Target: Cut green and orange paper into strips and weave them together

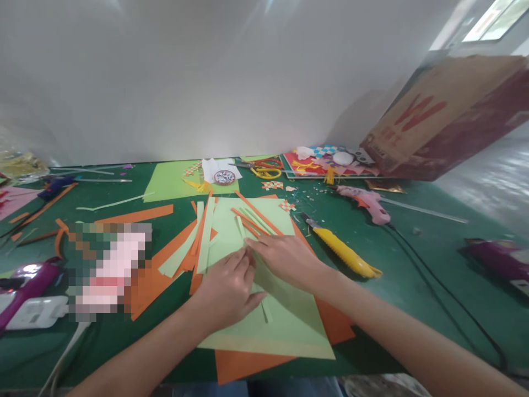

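Light green paper (289,325) lies over orange sheets (252,364) in the middle of the green table. My left hand (233,281) and my right hand (285,256) meet above it, fingertips together at a thin pale green strip (265,309) that runs under them. The fingers of both hands are bent and pressed close; what the right fingertips hold is too small to make out. Just beyond the hands lie narrow orange strips (258,212) and green ones. More green strips (206,234) and orange strips are piled left of my left hand.
A yellow utility knife (343,251) and a pink glue gun (366,203) lie to the right. Yellow scissors (266,173) are at the back. A paper bag (446,116) leans at the back right. Cables and a purple tool (31,286) occupy the left.
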`<control>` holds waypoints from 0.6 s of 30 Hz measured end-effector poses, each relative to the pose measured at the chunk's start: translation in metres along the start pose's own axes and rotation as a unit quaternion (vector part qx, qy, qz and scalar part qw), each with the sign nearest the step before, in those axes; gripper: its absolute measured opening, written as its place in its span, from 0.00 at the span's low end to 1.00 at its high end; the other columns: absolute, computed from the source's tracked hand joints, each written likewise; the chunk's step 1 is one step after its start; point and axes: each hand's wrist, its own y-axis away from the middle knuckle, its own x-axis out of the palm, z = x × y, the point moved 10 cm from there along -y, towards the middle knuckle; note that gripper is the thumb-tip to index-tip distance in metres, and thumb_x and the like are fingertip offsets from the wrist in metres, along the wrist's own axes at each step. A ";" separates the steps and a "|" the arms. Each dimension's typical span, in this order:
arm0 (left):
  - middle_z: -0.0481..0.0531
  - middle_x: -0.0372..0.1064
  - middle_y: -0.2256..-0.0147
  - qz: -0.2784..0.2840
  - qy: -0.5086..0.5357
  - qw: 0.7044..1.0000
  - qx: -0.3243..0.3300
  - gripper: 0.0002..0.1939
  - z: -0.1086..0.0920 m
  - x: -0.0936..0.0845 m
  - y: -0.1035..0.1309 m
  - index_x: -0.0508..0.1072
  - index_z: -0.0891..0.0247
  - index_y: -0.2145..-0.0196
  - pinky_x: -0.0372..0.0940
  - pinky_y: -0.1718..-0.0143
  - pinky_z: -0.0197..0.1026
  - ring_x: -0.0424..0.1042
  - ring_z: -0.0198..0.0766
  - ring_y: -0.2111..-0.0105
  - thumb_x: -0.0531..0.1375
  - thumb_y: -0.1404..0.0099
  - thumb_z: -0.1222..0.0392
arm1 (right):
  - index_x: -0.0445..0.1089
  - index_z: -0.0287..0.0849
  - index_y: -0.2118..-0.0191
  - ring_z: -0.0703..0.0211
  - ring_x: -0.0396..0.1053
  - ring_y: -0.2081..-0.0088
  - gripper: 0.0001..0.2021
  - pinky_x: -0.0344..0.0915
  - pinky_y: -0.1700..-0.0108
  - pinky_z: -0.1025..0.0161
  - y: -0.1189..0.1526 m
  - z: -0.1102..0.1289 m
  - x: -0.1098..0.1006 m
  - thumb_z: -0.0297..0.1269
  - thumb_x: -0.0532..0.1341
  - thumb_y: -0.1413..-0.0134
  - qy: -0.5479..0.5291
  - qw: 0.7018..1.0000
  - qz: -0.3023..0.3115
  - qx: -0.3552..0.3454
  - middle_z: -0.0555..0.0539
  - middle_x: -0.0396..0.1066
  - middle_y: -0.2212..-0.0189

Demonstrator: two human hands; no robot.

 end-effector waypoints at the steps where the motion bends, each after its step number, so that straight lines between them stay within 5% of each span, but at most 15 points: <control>1: 0.68 0.74 0.58 0.001 0.002 1.000 0.001 0.28 0.000 0.000 0.000 0.73 0.80 0.57 0.67 0.51 0.48 0.72 0.52 0.53 0.48 0.32 0.49 | 0.64 0.38 0.47 0.54 0.72 0.61 0.17 0.58 0.70 0.63 -0.004 -0.001 0.000 0.27 0.51 0.41 0.002 1.000 0.003 0.004 0.42 0.74 0.61; 13: 0.69 0.71 0.53 0.008 0.002 1.000 0.002 0.27 -0.001 0.004 0.002 0.73 0.78 0.55 0.68 0.52 0.49 0.70 0.53 0.51 0.47 0.31 0.50 | 0.66 0.37 0.49 0.52 0.72 0.60 0.19 0.59 0.70 0.62 -0.055 -0.022 -0.006 0.24 0.46 0.43 0.013 0.999 0.002 0.044 0.40 0.73 0.57; 18: 0.67 0.70 0.51 0.014 0.020 1.000 -0.008 0.25 0.012 0.007 0.003 0.70 0.74 0.51 0.66 0.49 0.49 0.69 0.50 0.49 0.47 0.31 0.50 | 0.61 0.47 0.42 0.55 0.71 0.57 0.22 0.61 0.65 0.64 -0.033 -0.049 -0.048 0.29 0.46 0.40 -0.065 0.986 -0.103 0.113 0.46 0.72 0.52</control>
